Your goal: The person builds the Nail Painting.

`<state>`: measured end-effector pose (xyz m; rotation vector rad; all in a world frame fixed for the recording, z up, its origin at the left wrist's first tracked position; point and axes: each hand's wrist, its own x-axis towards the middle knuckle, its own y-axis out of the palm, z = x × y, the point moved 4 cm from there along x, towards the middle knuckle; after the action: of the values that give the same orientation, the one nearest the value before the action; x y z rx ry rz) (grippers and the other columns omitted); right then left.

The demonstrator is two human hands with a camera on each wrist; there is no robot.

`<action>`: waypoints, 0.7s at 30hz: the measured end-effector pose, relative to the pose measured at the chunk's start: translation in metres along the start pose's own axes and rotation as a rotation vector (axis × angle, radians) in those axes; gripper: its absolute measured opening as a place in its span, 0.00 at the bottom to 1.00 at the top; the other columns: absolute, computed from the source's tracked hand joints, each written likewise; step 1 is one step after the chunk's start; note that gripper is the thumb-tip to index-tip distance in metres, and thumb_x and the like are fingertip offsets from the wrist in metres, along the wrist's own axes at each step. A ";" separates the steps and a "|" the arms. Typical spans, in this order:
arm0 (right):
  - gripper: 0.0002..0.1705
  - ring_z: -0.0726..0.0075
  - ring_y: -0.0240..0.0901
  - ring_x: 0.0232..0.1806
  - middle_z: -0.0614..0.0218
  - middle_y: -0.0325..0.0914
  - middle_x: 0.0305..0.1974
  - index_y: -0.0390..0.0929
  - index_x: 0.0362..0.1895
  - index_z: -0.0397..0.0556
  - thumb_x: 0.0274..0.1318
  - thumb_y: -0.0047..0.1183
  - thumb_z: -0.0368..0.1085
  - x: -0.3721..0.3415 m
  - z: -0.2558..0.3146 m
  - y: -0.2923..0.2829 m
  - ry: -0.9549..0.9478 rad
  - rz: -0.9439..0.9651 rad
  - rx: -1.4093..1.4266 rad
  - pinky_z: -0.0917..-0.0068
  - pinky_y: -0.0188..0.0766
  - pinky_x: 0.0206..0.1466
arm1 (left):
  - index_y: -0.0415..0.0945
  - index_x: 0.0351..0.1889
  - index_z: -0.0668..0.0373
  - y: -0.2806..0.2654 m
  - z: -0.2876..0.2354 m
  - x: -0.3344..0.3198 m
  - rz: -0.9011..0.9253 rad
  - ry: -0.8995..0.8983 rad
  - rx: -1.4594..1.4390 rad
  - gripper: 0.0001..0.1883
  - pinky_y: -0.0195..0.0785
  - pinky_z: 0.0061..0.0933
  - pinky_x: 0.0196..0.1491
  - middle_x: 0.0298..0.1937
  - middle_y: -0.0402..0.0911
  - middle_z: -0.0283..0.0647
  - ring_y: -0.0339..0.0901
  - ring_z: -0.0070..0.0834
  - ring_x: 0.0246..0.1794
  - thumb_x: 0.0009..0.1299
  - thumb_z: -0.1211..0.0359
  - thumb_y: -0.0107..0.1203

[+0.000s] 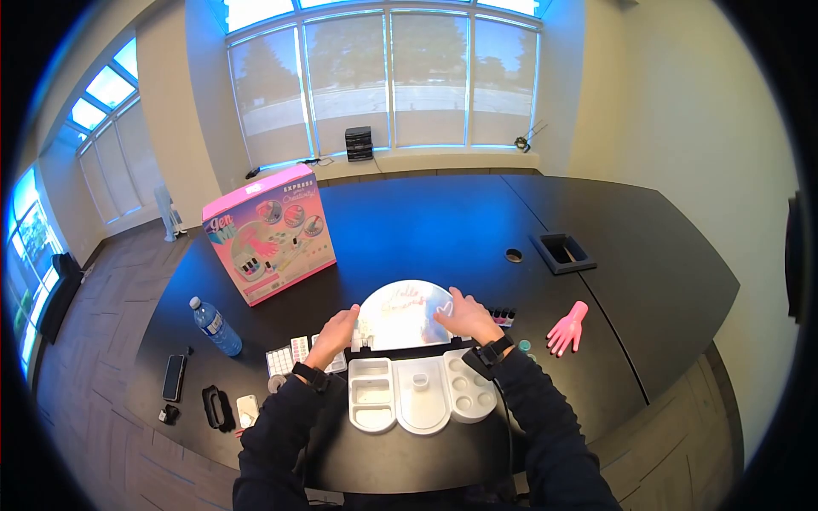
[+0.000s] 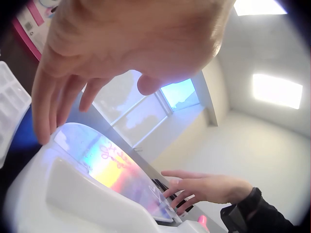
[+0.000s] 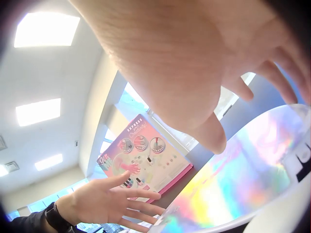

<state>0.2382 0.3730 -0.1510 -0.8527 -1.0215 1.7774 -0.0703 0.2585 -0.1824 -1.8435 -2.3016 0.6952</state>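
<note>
A shiny, iridescent half-round panel [image 1: 405, 328] with pink lettering and a heart stands upright at the back of a white plastic organizer [image 1: 423, 419]. The organizer has square compartments on its left, a raised post in the middle and round wells on its right. My left hand [image 1: 335, 335] is at the panel's left edge, its fingers extended and fingertips right at the rim. At the opposite edge is my right hand [image 1: 469, 317], fingers loosely straight and thumb in front of the panel's face. In the left wrist view, the right hand's fingers [image 2: 187, 187] are spread.
A pink box [image 1: 268, 234] stands at the back left, near a water bottle [image 1: 216, 326]. A phone [image 1: 174, 377], a black strap [image 1: 217, 409] and a small white tray [image 1: 279, 362] lie left. To the right are small dark bottles [image 1: 503, 318] and a pink model hand [image 1: 569, 328].
</note>
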 end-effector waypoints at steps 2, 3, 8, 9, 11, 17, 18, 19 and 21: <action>0.58 0.25 0.77 0.69 0.31 0.75 0.69 0.56 0.87 0.48 0.66 0.61 0.67 -0.007 0.001 -0.010 -0.033 -0.090 0.063 0.43 0.75 0.72 | 0.74 0.75 0.66 -0.005 -0.001 -0.002 -0.031 0.037 0.040 0.40 0.80 0.42 0.61 0.67 0.82 0.49 0.83 0.41 0.61 0.88 0.37 0.43; 0.58 0.25 0.77 0.69 0.31 0.75 0.69 0.56 0.87 0.48 0.66 0.61 0.67 -0.011 -0.001 -0.014 -0.034 -0.089 0.063 0.43 0.75 0.72 | 0.76 0.73 0.66 -0.007 -0.002 -0.004 -0.059 0.072 0.026 0.38 0.80 0.41 0.60 0.65 0.83 0.48 0.84 0.39 0.60 0.88 0.39 0.44; 0.55 0.25 0.76 0.70 0.34 0.74 0.70 0.61 0.84 0.42 0.69 0.59 0.68 -0.039 -0.004 -0.041 -0.116 -0.190 0.174 0.44 0.73 0.74 | 0.80 0.70 0.67 -0.010 -0.005 -0.021 -0.184 0.203 -0.061 0.34 0.79 0.37 0.59 0.62 0.86 0.43 0.84 0.35 0.59 0.90 0.44 0.46; 0.55 0.26 0.76 0.70 0.35 0.75 0.71 0.63 0.84 0.41 0.70 0.58 0.69 -0.046 -0.005 -0.046 -0.136 -0.216 0.213 0.44 0.72 0.74 | 0.80 0.70 0.67 -0.008 -0.004 -0.025 -0.181 0.200 -0.059 0.34 0.79 0.37 0.59 0.62 0.86 0.43 0.84 0.35 0.59 0.90 0.44 0.46; 0.54 0.31 0.78 0.68 0.37 0.75 0.71 0.67 0.82 0.40 0.71 0.57 0.71 -0.055 -0.011 -0.052 -0.138 -0.222 0.241 0.48 0.73 0.73 | 0.80 0.70 0.67 -0.006 -0.011 -0.038 -0.187 0.250 -0.169 0.32 0.78 0.36 0.61 0.64 0.85 0.42 0.83 0.34 0.60 0.90 0.46 0.46; 0.45 0.49 0.84 0.61 0.45 0.77 0.66 0.72 0.78 0.40 0.73 0.63 0.61 -0.089 -0.021 -0.054 -0.242 -0.165 0.433 0.58 0.81 0.62 | 0.81 0.69 0.68 -0.002 -0.016 -0.069 -0.175 0.303 -0.237 0.30 0.79 0.34 0.59 0.64 0.82 0.44 0.82 0.32 0.59 0.91 0.49 0.47; 0.45 0.49 0.84 0.61 0.45 0.77 0.66 0.72 0.78 0.40 0.73 0.63 0.61 -0.094 -0.022 -0.052 -0.239 -0.163 0.433 0.58 0.81 0.62 | 0.81 0.69 0.68 0.000 -0.013 -0.071 -0.173 0.300 -0.237 0.30 0.79 0.34 0.59 0.64 0.82 0.44 0.82 0.32 0.59 0.91 0.49 0.47; 0.44 0.49 0.84 0.61 0.45 0.76 0.67 0.71 0.78 0.41 0.73 0.64 0.59 -0.098 -0.023 -0.050 -0.247 -0.160 0.471 0.58 0.81 0.62 | 0.81 0.69 0.68 0.001 -0.011 -0.072 -0.175 0.340 -0.212 0.29 0.78 0.33 0.59 0.63 0.82 0.44 0.82 0.31 0.58 0.91 0.50 0.47; 0.42 0.49 0.84 0.61 0.45 0.75 0.68 0.71 0.78 0.42 0.73 0.65 0.57 -0.106 -0.023 -0.049 -0.252 -0.155 0.509 0.58 0.82 0.62 | 0.80 0.70 0.68 0.002 -0.009 -0.076 -0.174 0.377 -0.187 0.29 0.77 0.33 0.59 0.62 0.81 0.44 0.81 0.31 0.57 0.91 0.51 0.46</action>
<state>0.3144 0.2949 -0.1032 -0.2330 -0.7116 1.9181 -0.0465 0.1895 -0.1608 -1.6419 -2.2913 0.0990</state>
